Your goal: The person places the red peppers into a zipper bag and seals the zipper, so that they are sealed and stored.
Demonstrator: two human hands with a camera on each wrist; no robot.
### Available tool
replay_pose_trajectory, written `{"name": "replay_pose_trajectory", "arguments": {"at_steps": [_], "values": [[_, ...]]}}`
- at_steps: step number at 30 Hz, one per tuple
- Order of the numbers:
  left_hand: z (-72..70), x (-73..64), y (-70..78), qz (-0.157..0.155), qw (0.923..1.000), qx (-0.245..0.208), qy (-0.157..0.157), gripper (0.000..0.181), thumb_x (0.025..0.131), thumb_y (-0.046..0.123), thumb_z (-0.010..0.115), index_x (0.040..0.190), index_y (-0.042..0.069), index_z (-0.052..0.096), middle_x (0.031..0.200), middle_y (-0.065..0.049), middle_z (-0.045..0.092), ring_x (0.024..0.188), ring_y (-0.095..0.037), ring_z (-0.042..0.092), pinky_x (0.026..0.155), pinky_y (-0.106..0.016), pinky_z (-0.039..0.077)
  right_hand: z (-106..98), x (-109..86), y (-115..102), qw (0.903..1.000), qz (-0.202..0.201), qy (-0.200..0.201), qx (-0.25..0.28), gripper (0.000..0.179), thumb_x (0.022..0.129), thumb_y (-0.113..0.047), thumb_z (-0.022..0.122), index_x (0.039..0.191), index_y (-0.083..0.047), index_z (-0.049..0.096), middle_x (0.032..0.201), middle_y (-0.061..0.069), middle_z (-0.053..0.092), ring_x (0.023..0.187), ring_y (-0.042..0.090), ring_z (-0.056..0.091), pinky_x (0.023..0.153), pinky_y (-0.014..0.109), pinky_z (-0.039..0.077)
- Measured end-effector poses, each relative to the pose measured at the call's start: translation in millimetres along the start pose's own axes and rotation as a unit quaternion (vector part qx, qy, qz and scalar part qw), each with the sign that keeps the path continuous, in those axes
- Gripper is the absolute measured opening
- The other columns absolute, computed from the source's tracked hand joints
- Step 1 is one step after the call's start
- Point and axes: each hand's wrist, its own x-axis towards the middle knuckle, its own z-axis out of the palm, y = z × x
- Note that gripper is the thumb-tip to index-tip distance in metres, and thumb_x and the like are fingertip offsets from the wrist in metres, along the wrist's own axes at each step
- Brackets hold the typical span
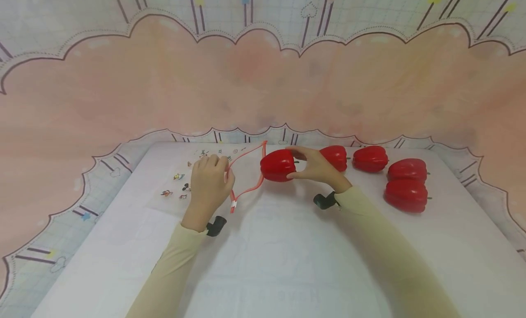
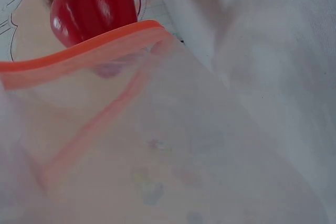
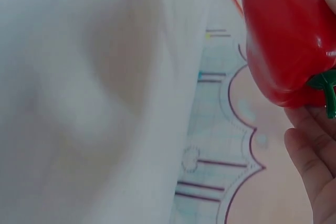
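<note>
Gripping a glossy red pepper [image 1: 277,165] round its stem end, the right hand [image 1: 314,166] sits just past three o'clock of the head view's centre, with the pepper close to that centre. The left hand [image 1: 209,178], toward eight o'clock and apart from the right, curls at the orange-edged mouth of a clear bag [image 1: 176,190] and appears to pinch it. More red peppers [image 1: 370,159] lie around three o'clock of the held one on the white table [image 1: 263,263]. The step seems best served by a wide, raised mouth, with the pepper level and its blunt end leading, so that neither fruit nor knuckles snag the edge. Small cartoon figures, one black and mouse-eared, are printed on the film; any lettering there is too small to read.

From the left wrist, the pepper shows at eleven o'clock, beyond the near orange edge, which slopes from past nine up to twelve. A second edge shows through the film, so the mouth gapes; whether the pepper has crossed it cannot be told. The prints blur, and no brand is legible.

From the right wrist, the pepper fills two o'clock, its green stem [image 3: 329,95] at three and supporting fingers [image 3: 310,166] at four. This low support looks sound for a slick skin. The visible skin bears no label or writing.
</note>
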Motion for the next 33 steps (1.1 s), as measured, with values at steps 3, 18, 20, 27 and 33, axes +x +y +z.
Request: {"name": "replay_pose_trajectory", "arguments": {"at_steps": [3, 18, 20, 27, 33], "values": [[0.7, 0.2, -0.2, 0.000, 1.0000, 0.002, -0.004, 0.005, 0.079, 0.007, 0.060, 0.078, 0.003, 0.057, 0.075, -0.013, 0.057, 0.072, -0.031, 0.051, 0.074, -0.043, 0.045, 7.4, 5.3, -3.1, 0.9999, -0.007, -0.003, 0.007, 0.082, 0.070, -0.021, 0.081, 0.140, -0.013, 0.041, 0.141, 0.008, 0.048, 0.129, 0.028, 0.046, 0.101, 0.046, 0.043], [-2.7, 0.5, 3.6, -0.010, 0.9999, 0.004, -0.013, 0.008, 0.081, 0.010, 0.062, 0.083, 0.003, 0.060, 0.077, -0.014, 0.060, 0.075, -0.029, 0.053, 0.073, -0.040, 0.047, 41.8, 24.0, -19.4, 0.9991, -0.032, -0.023, 0.018, 0.076, 0.071, -0.018, 0.080, 0.137, -0.009, 0.044, 0.135, 0.010, 0.053, 0.123, 0.028, 0.052, 0.099, 0.044, 0.045], [-3.0, 0.8, 3.8, -0.011, 0.9999, 0.003, -0.012, 0.008, 0.081, 0.010, 0.062, 0.084, 0.003, 0.061, 0.077, -0.014, 0.060, 0.075, -0.029, 0.053, 0.071, -0.040, 0.047, 45.9, 25.9, -20.3, 0.9991, -0.031, -0.023, 0.015, 0.076, 0.072, -0.017, 0.080, 0.137, -0.008, 0.044, 0.134, 0.011, 0.054, 0.122, 0.028, 0.053, 0.099, 0.044, 0.046], [-3.9, 0.7, 4.3, -0.011, 0.9998, 0.003, -0.015, 0.011, 0.081, 0.012, 0.064, 0.086, 0.002, 0.061, 0.080, -0.015, 0.062, 0.076, -0.029, 0.055, 0.069, -0.039, 0.045, 57.7, 30.1, -24.0, 0.9989, -0.024, -0.037, 0.014, 0.072, 0.073, -0.016, 0.079, 0.136, -0.008, 0.045, 0.133, 0.011, 0.055, 0.121, 0.026, 0.054, 0.100, 0.042, 0.045], [-4.3, 0.6, 2.8, -0.006, 1.0000, 0.005, -0.004, 0.010, 0.081, 0.012, 0.062, 0.084, 0.003, 0.061, 0.078, -0.014, 0.061, 0.076, -0.029, 0.054, 0.067, -0.038, 0.044, 61.6, 29.8, -26.8, 0.9981, -0.026, -0.056, 0.005, 0.071, 0.073, -0.016, 0.079, 0.135, -0.008, 0.047, 0.132, 0.010, 0.056, 0.121, 0.025, 0.055, 0.099, 0.038, 0.046]]}}
